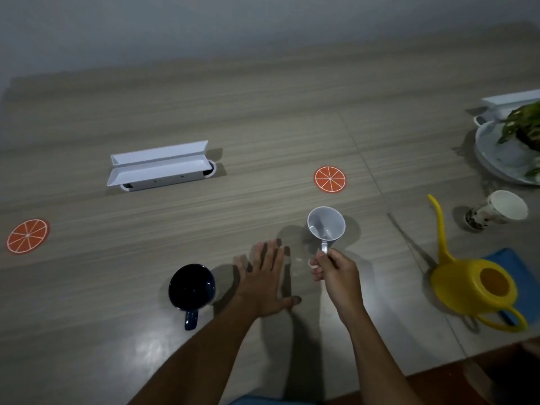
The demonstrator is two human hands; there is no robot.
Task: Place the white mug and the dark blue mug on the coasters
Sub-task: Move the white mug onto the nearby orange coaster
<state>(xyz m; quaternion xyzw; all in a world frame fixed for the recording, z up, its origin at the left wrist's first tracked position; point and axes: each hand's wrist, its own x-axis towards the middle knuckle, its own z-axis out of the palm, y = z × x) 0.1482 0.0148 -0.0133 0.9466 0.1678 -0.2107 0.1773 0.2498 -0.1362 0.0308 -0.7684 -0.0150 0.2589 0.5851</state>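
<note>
Right hand (330, 266) grips white mug (326, 223) handle.

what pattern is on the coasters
Orange citrus slices with white segment lines, seen from the head view: coasters.

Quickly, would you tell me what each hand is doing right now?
Left hand: open, flat, holding nothing.
Right hand: closed on the white mug handle.

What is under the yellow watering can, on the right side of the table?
A blue mat lies under the yellow watering can; its far corner and right edge show. The can covers the rest, so anything else beneath it is hidden.
</note>
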